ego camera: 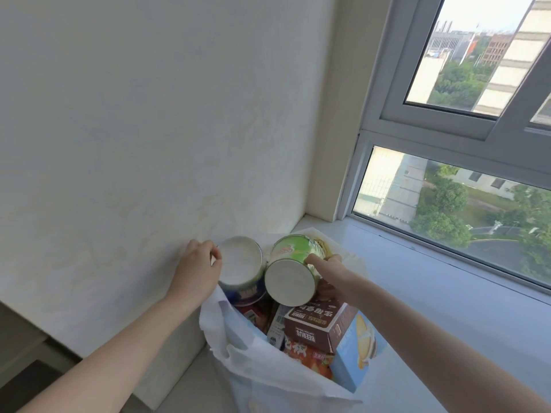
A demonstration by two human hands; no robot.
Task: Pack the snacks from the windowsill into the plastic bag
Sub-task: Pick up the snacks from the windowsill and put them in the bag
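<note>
— Green and blue cups: which hand has which?

— The left hand [199,265] curls its fingers round the base edge of the blue cup [243,281]. The right hand [329,271] grips the green cup [290,254], thumb laid on its side wall. Both cups are tipped over, white bases toward the camera, just beside each other between the two hands.

— Are they in the plastic bag [214,326] yet?

— They sit at its open mouth, on top of what is packed. Just below the right hand lies a brown box [313,321], and nearer along that forearm a pale blue biscuit box [356,356] stands on end. An orange packet [310,357] shows under the brown box.

— And the bag itself?

— It stands on the windowsill [432,299], which runs on beyond the right hand under the window [441,186]. Past the left hand is the white wall [149,129].
</note>
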